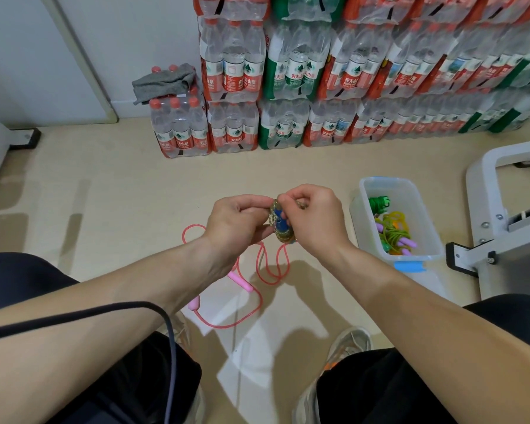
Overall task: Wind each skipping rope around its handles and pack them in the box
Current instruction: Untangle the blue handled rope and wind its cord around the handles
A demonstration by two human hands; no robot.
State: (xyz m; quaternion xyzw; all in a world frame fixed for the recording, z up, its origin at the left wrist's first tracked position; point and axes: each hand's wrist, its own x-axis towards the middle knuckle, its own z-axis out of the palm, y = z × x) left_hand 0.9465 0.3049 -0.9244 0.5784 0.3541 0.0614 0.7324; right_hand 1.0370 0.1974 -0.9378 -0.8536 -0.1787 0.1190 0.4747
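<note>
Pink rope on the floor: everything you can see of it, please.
The pink rope lies unwound on the beige floor, in loose loops of thin, glossy cord with two paler pink plastic-looking handles. The left forearm hides part of it. Nothing grips it: left hand and right hand hold a blue-handled rope above it. The box stands apart, to its right.
</note>
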